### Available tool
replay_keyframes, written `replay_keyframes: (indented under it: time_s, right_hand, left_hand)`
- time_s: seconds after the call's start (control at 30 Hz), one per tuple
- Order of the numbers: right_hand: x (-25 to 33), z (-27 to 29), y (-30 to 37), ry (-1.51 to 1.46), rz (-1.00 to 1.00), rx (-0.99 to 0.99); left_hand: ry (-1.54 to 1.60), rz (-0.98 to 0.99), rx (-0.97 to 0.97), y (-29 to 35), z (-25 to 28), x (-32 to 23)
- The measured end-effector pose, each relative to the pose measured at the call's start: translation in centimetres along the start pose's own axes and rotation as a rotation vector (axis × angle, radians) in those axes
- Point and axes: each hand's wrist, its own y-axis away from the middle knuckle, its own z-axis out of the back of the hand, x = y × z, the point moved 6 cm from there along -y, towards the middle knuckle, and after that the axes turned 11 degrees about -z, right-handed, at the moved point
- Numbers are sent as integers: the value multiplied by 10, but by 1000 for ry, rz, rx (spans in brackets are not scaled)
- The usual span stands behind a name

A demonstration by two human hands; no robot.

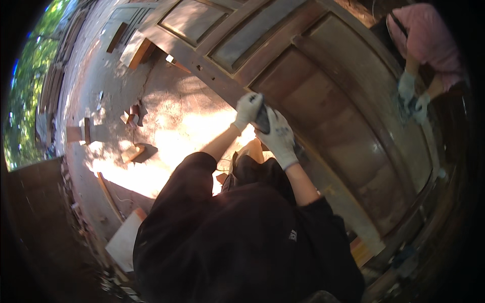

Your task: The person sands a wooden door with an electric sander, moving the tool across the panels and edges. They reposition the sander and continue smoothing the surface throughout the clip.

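My left hand (248, 107) and my right hand (278, 137) wear white gloves and meet in front of me, at the near edge of a brown panelled wooden door (225, 87). Between them is a small dark grey pad (262, 120). The fingers of both hands are closed around it, and its exact kind is too small to make out. The door lies flat, with several recessed panels and dull, dusty-looking patches on its surface. Two small holes show in its edge rail, beyond my left hand.
Across the door a co-worker in a pink top (429, 38) bends over, gloved hands (413, 101) on the door's far side. Wood blocks (132, 152) and scraps lie on the sunlit floor at left. A pale board (125, 242) stands near my left side.
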Motion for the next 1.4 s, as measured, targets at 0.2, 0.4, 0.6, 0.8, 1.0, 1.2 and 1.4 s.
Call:
replay_keyframes:
  time_s: [0.2,0.4,0.6,0.8,1.0,1.2,1.4]
  right_hand:
    - [-118,88,122,66,-105,-24]
    - [-198,145,215,248,-59,-46]
    - [-201,141,208,262,-50,138]
    - [-117,75,116,380,259,133]
    - [5,-19,-15,329,410,164]
    - [141,-107,-123,117,588,91]
    - [172,-110,-187,127,444,87]
  left_hand:
    - [45,-498,353,133,-111,-145]
    - [156,-596,708,239,-199,-195]
    - [217,-439,655,257,-200,-172]
    - [235,-381,272,164,-105,-106]
    - [173,-266,54,50,7,-7]
    - [-364,-746,-8,-54,104,123]
    - [-489,-573,-118,-114,141,131]
